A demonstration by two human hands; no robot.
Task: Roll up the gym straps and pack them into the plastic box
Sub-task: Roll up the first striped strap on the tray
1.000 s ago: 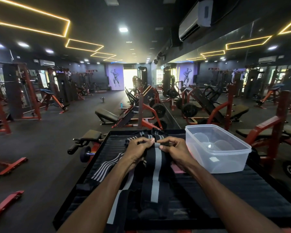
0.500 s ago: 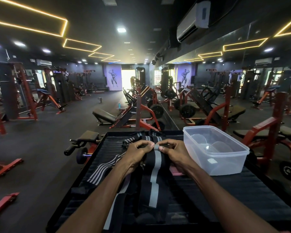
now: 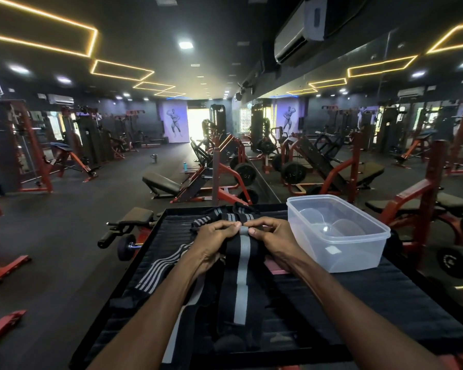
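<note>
Since a second ago, both hands have drawn the far end of the black strap with a grey centre stripe (image 3: 239,265) slightly nearer and tightened the small roll there. The left hand (image 3: 216,237) and right hand (image 3: 271,236) meet thumb to thumb, fingers curled, pinching the rolled end between them. The strap runs toward the viewer along the black padded bench top (image 3: 385,297); its near end is dim and hard to make out. More striped straps (image 3: 158,271) lie left, partly hidden under the left forearm. The clear plastic box (image 3: 337,236) stands open just right of the right hand, unmoved.
</note>
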